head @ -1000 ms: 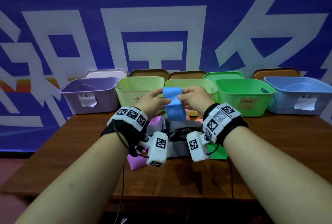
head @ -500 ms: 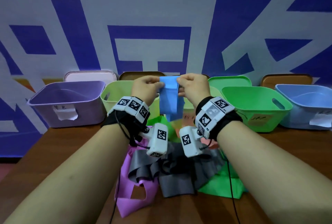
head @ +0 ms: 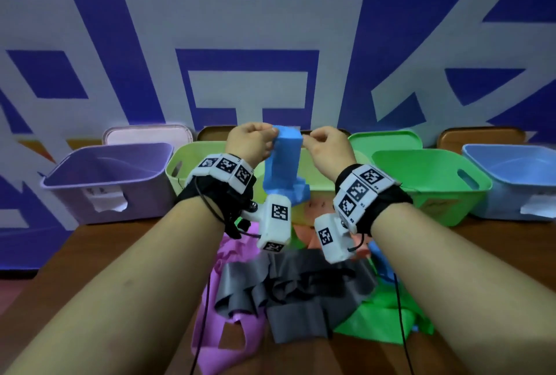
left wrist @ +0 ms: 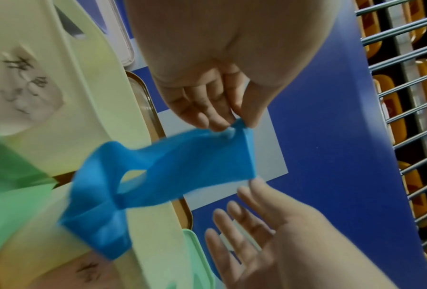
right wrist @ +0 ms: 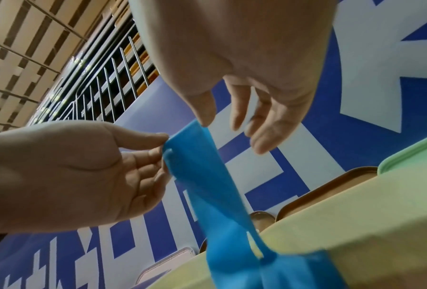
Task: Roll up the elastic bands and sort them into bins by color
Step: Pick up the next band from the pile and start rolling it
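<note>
Blue band (head: 281, 164): held up at centre of the head view, top edge stretched between both hands, rest hanging down twisted, a loop opening visible in the left wrist view (left wrist: 158, 166); lower end in front of the yellow-green bins.
Left hand (head: 251, 141): left of the band's top edge, thumb and fingertips pinching the corner; grip narrow, holding the blue band.
Right hand (head: 328, 146): right of the band's top edge; thumb tip at the other corner in the right wrist view (right wrist: 244, 68), other fingers loosely spread and apart from the band; whether the corner is truly pinched cannot be told.
Pile of bands (head: 301, 290): lower centre of the head view, on the surface below the wrists; grey on top, pink at lower left, green at lower right, a bit of orange behind.
Surface (head: 105, 254): brown wood, across the lower half of the frame.
Purple bin (head: 102, 176): left of the row at the back edge of the surface, paper label on its front.
Yellow-green bins (head: 192, 164): two, middle of the row, partly hidden by hands and band.
Green bin (head: 433, 182): right of centre, label on its front.
Light blue bin (head: 517, 176): far right, paper label on its front.
Lids (head: 147, 134): standing behind the bins against the blue and white wall.
</note>
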A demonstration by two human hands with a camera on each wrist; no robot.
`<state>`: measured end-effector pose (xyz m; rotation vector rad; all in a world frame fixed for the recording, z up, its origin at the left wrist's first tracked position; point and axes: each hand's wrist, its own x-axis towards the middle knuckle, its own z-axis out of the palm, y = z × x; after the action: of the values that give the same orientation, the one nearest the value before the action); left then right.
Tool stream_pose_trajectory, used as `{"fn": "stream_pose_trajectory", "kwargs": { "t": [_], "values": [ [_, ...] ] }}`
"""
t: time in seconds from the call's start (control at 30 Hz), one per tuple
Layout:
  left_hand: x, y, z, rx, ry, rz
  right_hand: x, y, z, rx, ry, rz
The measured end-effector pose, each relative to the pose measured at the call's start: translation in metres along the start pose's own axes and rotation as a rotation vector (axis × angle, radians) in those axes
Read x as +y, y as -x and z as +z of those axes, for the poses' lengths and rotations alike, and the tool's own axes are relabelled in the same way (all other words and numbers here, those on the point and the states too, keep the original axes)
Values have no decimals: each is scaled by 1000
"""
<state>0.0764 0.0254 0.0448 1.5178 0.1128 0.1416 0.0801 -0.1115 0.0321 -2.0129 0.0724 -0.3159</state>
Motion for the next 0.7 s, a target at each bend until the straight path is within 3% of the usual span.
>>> {"fn": "stream_pose_trajectory", "kwargs": {
  "t": [0.1,0.27,0.47,0.57,0.7],
  "values": [
    [-10,32,4,-64,-17,26,11,31,-11,7,-104,-86],
    [15,85,9,-79,-4,85,-13,82,-43,-149,-254,-116],
    [40,133,6,-55,19,121,-38,109,-62,-37,-140,-223],
    [51,152,1,-116,40,162,-47,123,-69,0,-140,-252],
    [68,168,-6,-90,-150,326,-67,138,-81,17,-171,-318]
  ]
}}
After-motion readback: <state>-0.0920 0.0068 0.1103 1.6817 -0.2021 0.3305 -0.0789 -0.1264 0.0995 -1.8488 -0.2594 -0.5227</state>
